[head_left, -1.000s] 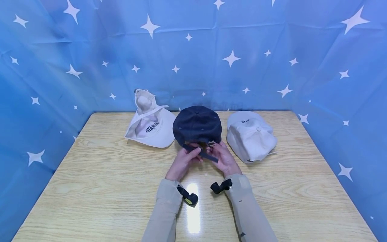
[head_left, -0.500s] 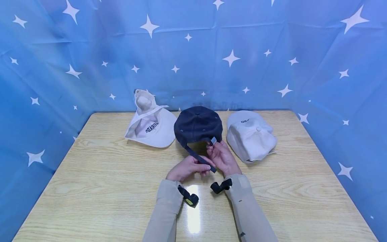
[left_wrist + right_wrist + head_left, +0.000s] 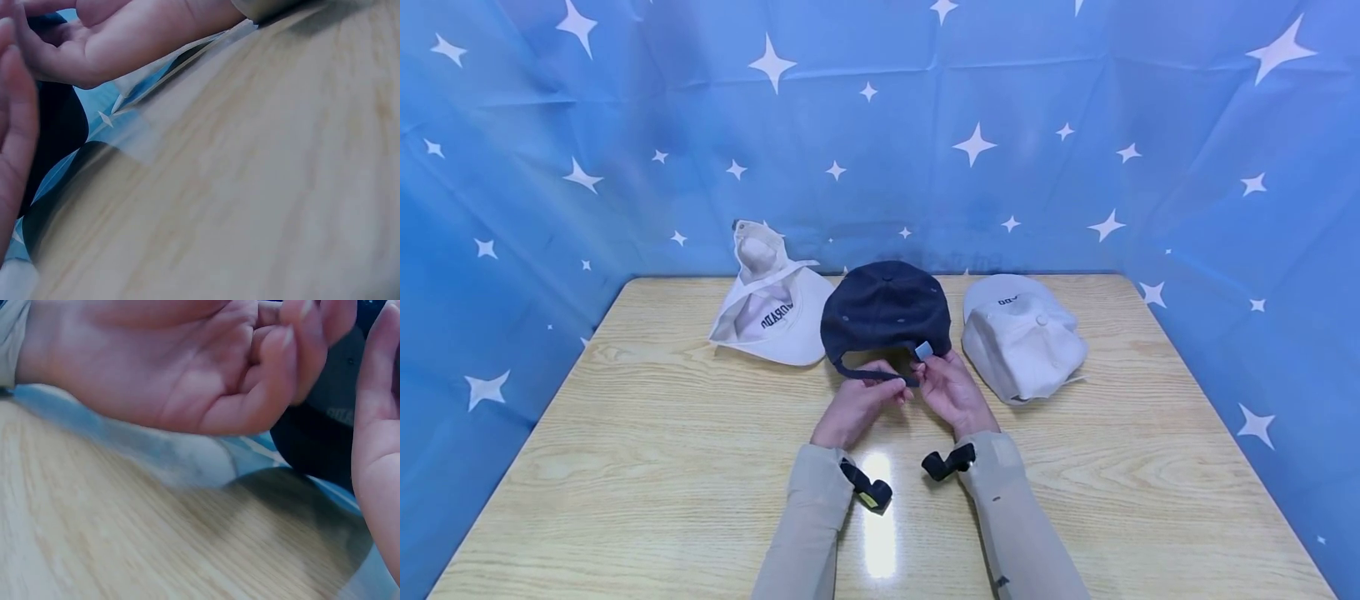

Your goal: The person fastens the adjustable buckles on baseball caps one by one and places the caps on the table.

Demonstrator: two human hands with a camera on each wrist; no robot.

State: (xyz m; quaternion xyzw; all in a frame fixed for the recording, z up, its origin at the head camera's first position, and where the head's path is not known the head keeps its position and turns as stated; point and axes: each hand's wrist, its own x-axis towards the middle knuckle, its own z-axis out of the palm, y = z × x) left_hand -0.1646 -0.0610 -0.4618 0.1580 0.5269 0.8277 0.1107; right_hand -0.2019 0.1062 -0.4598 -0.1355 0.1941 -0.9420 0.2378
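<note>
A dark navy baseball cap (image 3: pixel 887 308) stands at the back middle in the head view, its rear opening facing me. My left hand (image 3: pixel 854 407) pinches the cap's long loose back strap (image 3: pixel 859 373) near its end, thumb on top. On the other side my right hand (image 3: pixel 957 393) pinches the short strap end beside the metal buckle (image 3: pixel 923 350). The strap's tip lies just below the buckle, by the right fingertips. In the right wrist view, my left hand (image 3: pixel 187 381) is at the top, with the dark cap behind its fingers.
A white cap (image 3: pixel 808 321) with dark lettering lies tipped over to the left, its strap loose. Another white cap (image 3: pixel 1033 350) lies crumpled to the right. They rest on a wooden table (image 3: pixel 647 467) in front of a blue starred curtain (image 3: pixel 865 133).
My left hand first pulled the strap down toward me, free of the buckle area, then moved back up and re-gripped it near its end. The right hand has stayed at the buckle, which has turned up.
</note>
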